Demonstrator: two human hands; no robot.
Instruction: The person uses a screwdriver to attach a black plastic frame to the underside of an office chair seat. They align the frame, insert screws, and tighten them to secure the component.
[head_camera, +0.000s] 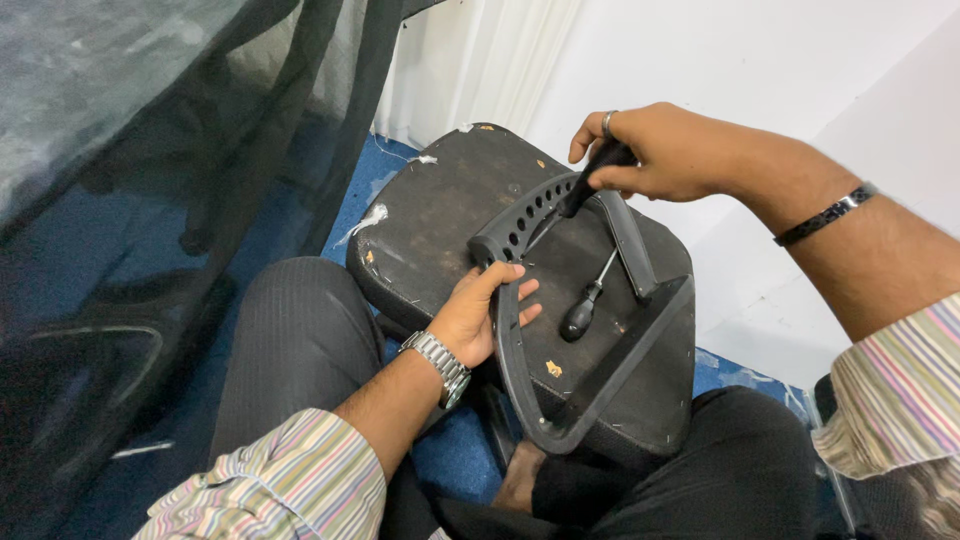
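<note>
Armrest (600, 340) under left hand (478, 318), screwdriver (590, 180) in right hand (665, 150)

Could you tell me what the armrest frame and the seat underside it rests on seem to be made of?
The armrest frame looks like moulded grey plastic, matt, with a row of formed holes along its curved top. The seat underside looks like dark painted wood or board: flat, scuffed, with pale chips at its edges. The right hand grips a black tool handle; its material is unclear.

Screwdriver (583, 310) on seat (440, 210), inside armrest (600, 390)
</note>
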